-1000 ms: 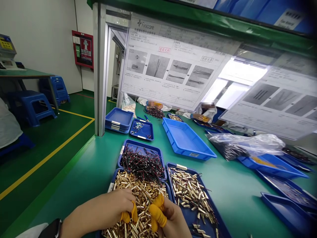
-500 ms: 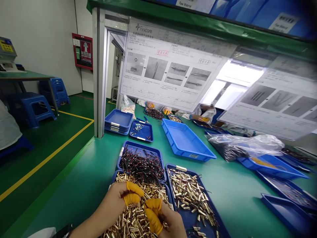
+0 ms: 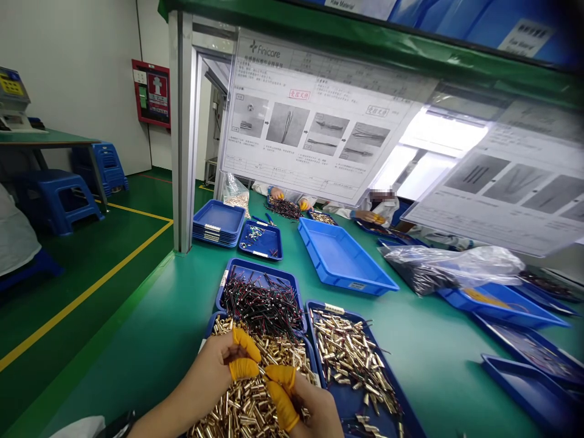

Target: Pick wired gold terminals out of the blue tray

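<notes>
Both hands wear yellow finger covers and meet over a blue tray heaped with brass tubes (image 3: 249, 404). My left hand (image 3: 232, 359) is pinched, its fingertips at a tiny piece between the hands that is too small to name. My right hand (image 3: 298, 395) is pinched too, at the other side of that piece. Just beyond, a tray of black and red wire pieces (image 3: 262, 304) adjoins the brass tubes. To the right lies a tray of brass tubes with wires in them (image 3: 351, 353).
Farther back are stacked blue trays (image 3: 219, 222), a small tray with a few parts (image 3: 261, 240) and a light-blue bin (image 3: 344, 255). A plastic bag (image 3: 424, 267) lies right. Instruction sheets (image 3: 314, 121) hang above; co-workers' gloved hands show behind.
The hands have drawn slightly closer, and a tiny piece now shows between their fingertips. The trays look the same.
</notes>
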Motion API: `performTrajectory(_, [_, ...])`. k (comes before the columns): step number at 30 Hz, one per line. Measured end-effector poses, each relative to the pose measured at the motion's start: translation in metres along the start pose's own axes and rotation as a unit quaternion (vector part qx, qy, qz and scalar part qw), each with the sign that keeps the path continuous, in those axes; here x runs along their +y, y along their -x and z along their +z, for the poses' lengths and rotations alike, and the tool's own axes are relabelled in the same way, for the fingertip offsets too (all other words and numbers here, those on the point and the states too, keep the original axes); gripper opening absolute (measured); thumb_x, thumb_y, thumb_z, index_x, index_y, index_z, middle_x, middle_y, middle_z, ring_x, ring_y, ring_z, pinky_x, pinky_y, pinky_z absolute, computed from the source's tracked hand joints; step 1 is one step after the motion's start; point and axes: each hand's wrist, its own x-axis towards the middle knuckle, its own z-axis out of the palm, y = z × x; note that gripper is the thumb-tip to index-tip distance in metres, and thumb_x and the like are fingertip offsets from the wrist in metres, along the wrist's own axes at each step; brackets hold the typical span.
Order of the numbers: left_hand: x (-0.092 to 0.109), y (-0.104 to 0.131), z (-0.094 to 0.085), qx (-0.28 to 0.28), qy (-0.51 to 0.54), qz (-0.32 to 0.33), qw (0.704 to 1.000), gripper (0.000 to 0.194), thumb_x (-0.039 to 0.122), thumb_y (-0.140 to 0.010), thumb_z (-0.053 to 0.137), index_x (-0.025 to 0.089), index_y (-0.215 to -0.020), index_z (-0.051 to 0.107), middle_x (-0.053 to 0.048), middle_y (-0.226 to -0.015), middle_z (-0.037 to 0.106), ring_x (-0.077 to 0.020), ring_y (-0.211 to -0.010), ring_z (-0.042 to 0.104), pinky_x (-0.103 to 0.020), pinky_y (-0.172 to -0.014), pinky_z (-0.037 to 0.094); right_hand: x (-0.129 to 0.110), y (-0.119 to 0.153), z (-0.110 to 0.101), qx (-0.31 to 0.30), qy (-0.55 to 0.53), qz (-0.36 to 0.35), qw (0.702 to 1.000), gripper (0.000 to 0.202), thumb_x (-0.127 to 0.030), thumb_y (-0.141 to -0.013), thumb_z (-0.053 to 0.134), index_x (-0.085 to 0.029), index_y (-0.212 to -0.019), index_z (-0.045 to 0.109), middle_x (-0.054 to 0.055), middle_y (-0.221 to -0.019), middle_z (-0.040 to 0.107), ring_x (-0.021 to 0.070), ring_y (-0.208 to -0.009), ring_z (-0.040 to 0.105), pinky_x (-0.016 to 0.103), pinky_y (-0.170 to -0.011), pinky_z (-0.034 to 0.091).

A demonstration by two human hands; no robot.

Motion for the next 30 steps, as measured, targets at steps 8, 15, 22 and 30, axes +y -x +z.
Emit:
performTrajectory(8, [-0.007, 0.006, -0.004, -0.060, -0.206, 0.187, 0.959, 0.015, 0.014, -0.081, 0.052, 0.020, -0.072, 0.062, -0.003, -0.075, 0.062, -0.0188, -0.075, 0.057, -0.026, -0.066, 0.043, 0.007, 0.001, -0.002, -0.022, -0.077, 0.046, 0.996, 0.030, -0.047, -0.078, 0.054, -0.019, -0.088, 0.056, -0.007, -0.051, 0.043, 0.0117, -0.044, 0.041, 0.020, -0.043, 0.033])
performTrajectory(15, [-0.001, 0.014, -0.002, -0.115, -0.399, 0.338, 0.845, 0.029, -0.003, -0.082, 0.031, 0.017, -0.083, 0.053, -0.007, -0.079, 0.057, -0.0204, -0.075, 0.051, -0.031, -0.070, 0.044, 0.013, 0.006, 0.001, -0.034, -0.005, 0.014, 0.999, 0.021, -0.038, -0.081, 0.055, -0.023, -0.072, 0.044, -0.006, -0.050, 0.050, 0.0114, -0.045, 0.043, 0.019, -0.043, 0.032])
performTrajectory(22, [-0.005, 0.016, -0.002, -0.033, -0.453, 0.349, 0.820, 0.038, -0.009, -0.073, 0.032, 0.017, -0.095, 0.048, -0.010, -0.096, 0.055, -0.0251, -0.092, 0.045, -0.039, -0.079, 0.040, 0.000, -0.002, -0.012, -0.077, -0.030, 0.000, 0.997, 0.020, -0.038, -0.085, 0.048, -0.020, -0.079, 0.049, 0.001, -0.064, 0.059, 0.0146, -0.055, 0.052, 0.022, -0.050, 0.041])
performTrajectory(30, [-0.011, 0.013, -0.003, -0.010, -0.432, 0.335, 0.837, 0.034, -0.008, -0.075, 0.029, 0.018, -0.086, 0.048, -0.008, -0.085, 0.052, -0.0243, -0.086, 0.044, -0.039, -0.075, 0.039, 0.012, 0.002, 0.000, -0.013, -0.094, 0.025, 0.995, 0.022, -0.040, -0.078, 0.058, -0.019, -0.073, 0.058, 0.003, -0.067, 0.060, 0.0181, -0.061, 0.057, 0.025, -0.056, 0.046])
